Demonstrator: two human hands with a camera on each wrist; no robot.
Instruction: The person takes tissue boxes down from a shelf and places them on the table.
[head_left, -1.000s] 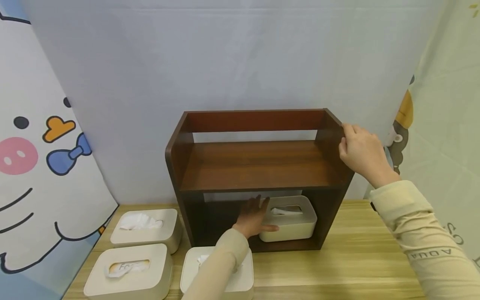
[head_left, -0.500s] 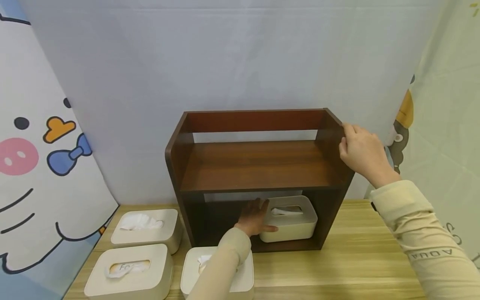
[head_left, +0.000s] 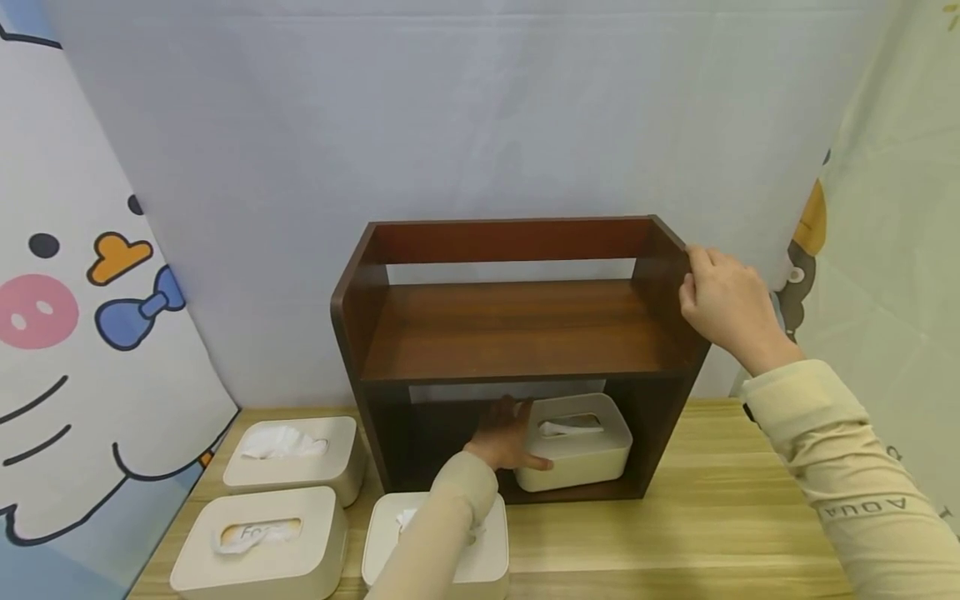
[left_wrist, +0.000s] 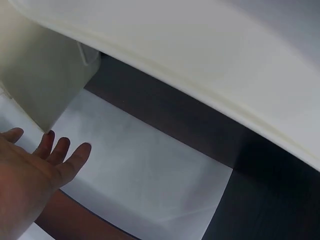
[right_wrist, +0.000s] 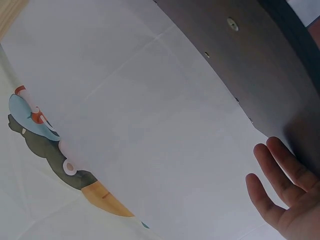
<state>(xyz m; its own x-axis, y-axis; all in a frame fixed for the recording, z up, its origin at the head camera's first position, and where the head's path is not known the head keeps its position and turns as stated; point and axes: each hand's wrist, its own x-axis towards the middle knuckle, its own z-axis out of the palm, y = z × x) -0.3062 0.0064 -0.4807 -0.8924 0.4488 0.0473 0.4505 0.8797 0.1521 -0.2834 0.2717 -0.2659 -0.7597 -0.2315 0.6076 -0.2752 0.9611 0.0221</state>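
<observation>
A cream tissue box (head_left: 585, 471) stands in the right part of the lower level of a dark brown two-tier shelf (head_left: 502, 329), slightly askew. My left hand (head_left: 501, 437) spreads at the box's left end, with the thumb against its front. In the left wrist view, the extended fingers of that hand (left_wrist: 32, 172) touch the lower corner of the box (left_wrist: 45, 70). Up at the shelf's right side panel, my right hand (head_left: 723, 300) grips the edge. The right wrist view shows that hand's fingers (right_wrist: 262, 150) along the panel's outer face (right_wrist: 260, 65).
Two more tissue boxes (head_left: 258, 542) (head_left: 300, 454) stand left of the shelf on the wood-grain table (head_left: 600, 550). Another tissue box (head_left: 480, 575) lies below my left forearm, in front of the shelf. A pale cloth wall (head_left: 487, 108) rises behind.
The box in the shelf has turned a little, its left end coming forward and slightly left along with my left hand. My right hand keeps its place on the panel.
</observation>
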